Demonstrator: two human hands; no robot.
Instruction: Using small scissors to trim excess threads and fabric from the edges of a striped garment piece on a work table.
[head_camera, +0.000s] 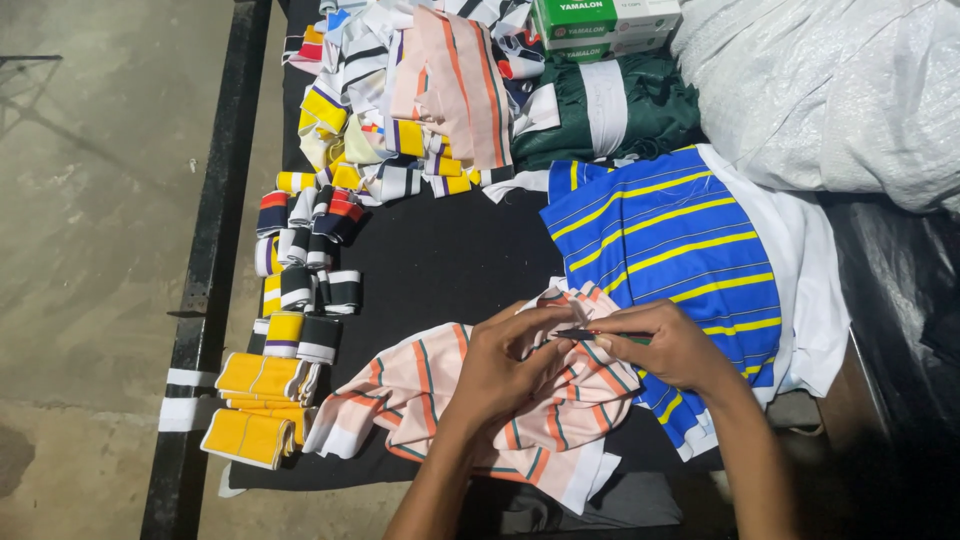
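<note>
Pinching peach striped fabric (420, 390), left hand (500, 370); right hand (670, 350) grips dark tool (580, 334).

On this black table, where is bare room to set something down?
One bare patch: bordered by the folded collar strips on its left, the mixed fabric heap above, the blue striped cloth on its right and the peach striped cloth below. Everywhere else is crowded, including under both hands.

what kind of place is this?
Likely a garment or sewing workshop. A black work table holds rows of folded striped knit collar pieces and a blue-and-yellow striped fabric stack, while both hands work a peach striped piece over a bare concrete floor.
</note>
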